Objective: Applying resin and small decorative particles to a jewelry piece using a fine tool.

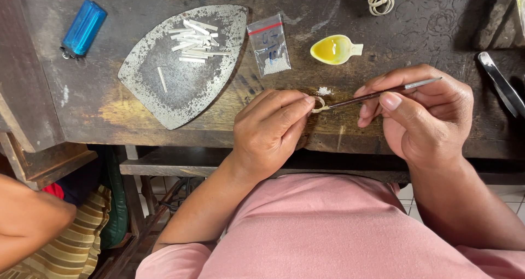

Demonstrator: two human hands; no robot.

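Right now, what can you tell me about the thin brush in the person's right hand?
The brush is a slim stick with a dark reddish-brown shaft and a pale silvery rear end. It lies nearly level, tilted slightly up to the right. The right hand pinches it between thumb and fingers about mid-length. Its tip meets a small pale ring that the left hand holds at the edge of the dark wooden bench. The bristles are too small to make out.

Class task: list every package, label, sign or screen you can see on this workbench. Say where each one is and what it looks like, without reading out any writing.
Small clear plastic zip bag: lies flat on the wooden bench between the grey metal plate and the yellow spoon-shaped dish; rectangular, red strip at top, blue handwriting, white grains at the bottom.
No signs or screens show.
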